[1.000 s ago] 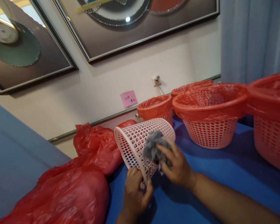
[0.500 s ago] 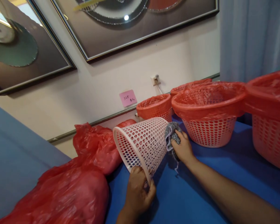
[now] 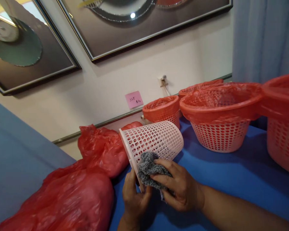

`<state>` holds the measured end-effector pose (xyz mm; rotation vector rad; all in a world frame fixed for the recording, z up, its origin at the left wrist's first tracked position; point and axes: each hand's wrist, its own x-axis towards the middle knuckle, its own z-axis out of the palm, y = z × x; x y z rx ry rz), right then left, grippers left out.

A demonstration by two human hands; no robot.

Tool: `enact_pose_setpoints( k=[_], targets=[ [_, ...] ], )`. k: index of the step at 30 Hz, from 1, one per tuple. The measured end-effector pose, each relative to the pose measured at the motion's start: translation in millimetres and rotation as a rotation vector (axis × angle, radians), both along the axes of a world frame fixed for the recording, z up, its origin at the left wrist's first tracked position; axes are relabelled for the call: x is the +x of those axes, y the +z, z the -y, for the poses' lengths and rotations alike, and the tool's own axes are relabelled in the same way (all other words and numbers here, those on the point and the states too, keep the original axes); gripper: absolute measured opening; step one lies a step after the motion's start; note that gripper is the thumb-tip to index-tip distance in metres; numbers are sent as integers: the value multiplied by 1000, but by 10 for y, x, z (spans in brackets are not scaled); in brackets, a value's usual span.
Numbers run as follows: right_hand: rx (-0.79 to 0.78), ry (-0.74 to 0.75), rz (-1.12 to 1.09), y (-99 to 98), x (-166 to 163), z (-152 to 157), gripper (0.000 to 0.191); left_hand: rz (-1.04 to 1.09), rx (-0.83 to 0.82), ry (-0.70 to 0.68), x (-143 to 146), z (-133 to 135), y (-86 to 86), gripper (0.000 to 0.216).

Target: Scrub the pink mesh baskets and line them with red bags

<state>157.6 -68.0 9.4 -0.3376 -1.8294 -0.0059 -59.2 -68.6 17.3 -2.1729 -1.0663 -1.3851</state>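
A white perforated plastic basket lies tilted on its side above the blue table surface, its rim toward the left and its base toward the right. My left hand grips the rim at the lower left, thumb on the near side. In my right hand is a bunched grey cloth, pressed against the basket's outer wall close to the rim. The cloth covers part of the rim and wall there.
Red-lined baskets stand at the right: a small one, a wide one and a large one. Filled red plastic bags lie at the left. A pink note and a socket are on the wall behind.
My right hand has moved the cloth left from the basket's base to near its rim. The basket has turned, so its opening faces further away from view.
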Motion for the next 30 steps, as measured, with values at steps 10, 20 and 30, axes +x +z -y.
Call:
enact_pose_setpoints(
  k=[10,20,30],
  targets=[
    [-464,-586,-378,-292,249,-699,51,41,-94,-2,66,24,-24,30],
    [-81,-211,-47,-79,43,-149,56,0,-89,-61,137,57,6,13],
    [-376,-445,-266,-182,132,-464,52,16,-111,-30,179,58,-11,18]
  ],
)
